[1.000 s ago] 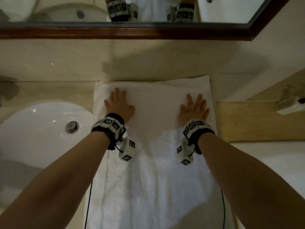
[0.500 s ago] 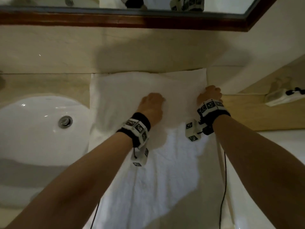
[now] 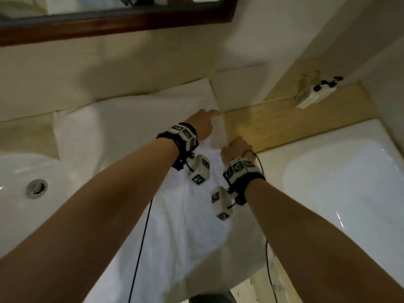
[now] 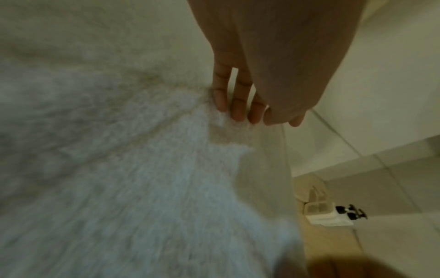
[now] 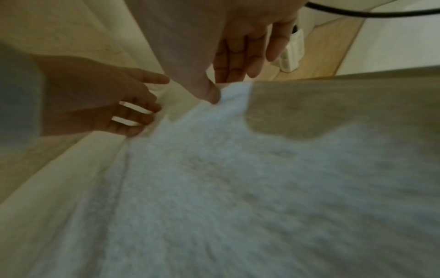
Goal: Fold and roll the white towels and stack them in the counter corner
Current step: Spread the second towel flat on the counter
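While one white towel (image 3: 175, 226) lies spread, the left hand (image 3: 203, 124) touches its edge straight-fingered, the right hand (image 3: 237, 147) pinching it.

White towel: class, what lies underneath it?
Beige counter shows beside the white towel, which lies spread on it. The surface directly beneath is covered, so anything else there cannot be seen.

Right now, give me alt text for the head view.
Two bare forearms reach down to a white towel spread on a bathroom counter, left hand and right hand close together at its right edge. A sink lies left, a mirror frame above.
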